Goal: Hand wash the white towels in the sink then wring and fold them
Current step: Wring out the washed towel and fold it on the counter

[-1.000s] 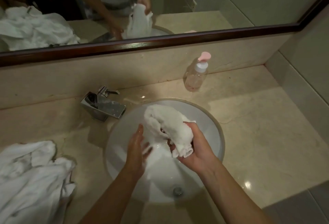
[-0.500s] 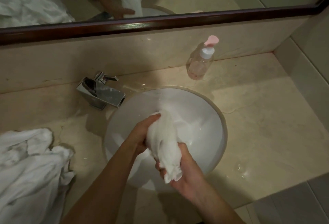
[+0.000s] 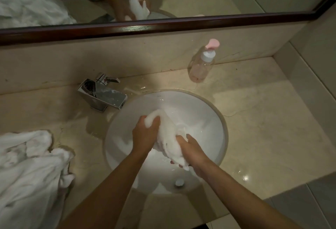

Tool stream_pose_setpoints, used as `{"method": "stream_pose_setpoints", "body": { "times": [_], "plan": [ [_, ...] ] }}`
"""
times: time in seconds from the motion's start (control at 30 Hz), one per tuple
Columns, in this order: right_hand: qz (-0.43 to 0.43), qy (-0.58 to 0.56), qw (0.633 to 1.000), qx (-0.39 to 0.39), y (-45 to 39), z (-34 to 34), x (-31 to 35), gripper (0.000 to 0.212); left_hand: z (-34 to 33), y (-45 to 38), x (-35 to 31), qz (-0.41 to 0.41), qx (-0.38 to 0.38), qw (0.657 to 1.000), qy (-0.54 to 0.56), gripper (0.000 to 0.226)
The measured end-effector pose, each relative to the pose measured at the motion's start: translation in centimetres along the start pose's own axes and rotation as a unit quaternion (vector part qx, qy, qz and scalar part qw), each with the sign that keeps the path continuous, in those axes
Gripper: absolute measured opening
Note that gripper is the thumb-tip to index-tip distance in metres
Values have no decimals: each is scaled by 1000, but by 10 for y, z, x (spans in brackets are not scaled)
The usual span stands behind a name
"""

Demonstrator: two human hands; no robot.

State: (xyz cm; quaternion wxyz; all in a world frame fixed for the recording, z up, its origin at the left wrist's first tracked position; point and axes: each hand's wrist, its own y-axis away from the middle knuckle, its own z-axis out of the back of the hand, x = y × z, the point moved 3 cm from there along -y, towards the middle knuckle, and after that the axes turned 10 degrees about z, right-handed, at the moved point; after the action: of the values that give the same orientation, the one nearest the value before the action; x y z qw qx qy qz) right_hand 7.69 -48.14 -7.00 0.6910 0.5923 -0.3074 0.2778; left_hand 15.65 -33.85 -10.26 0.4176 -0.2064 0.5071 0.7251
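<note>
Now: white towel [image 3: 168, 134] bunched into roll above sink [image 3: 209, 119], long axis far-left to near-right. Left hand [image 3: 145, 134] gripping far end, right hand [image 3: 192, 150] gripping near end, both clenched tight. Set for opposing twist, likely wringing.

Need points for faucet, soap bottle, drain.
faucet [image 3: 103, 95], head view, on the flat chrome spout.
soap bottle [image 3: 201, 68], head view, on the clear body.
drain [image 3: 179, 182], head view, on the metal plug.
</note>
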Motion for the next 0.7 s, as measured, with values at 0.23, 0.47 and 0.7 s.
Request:
{"method": "stream_pose_setpoints", "body": {
  "times": [0.23,0.47,0.7],
  "plan": [
    [-131,-248,959,49,0,22,-2,37,39,25,7,-198,193,961,11,88],
    [-123,-156,979,56,-5,17,17,19,50,19,-22,-354,56,934,12,62],
    [-106,-52,990,-76,-14,11,16,36,35,26,-17,-229,86,950,192,46]
  ]
}}
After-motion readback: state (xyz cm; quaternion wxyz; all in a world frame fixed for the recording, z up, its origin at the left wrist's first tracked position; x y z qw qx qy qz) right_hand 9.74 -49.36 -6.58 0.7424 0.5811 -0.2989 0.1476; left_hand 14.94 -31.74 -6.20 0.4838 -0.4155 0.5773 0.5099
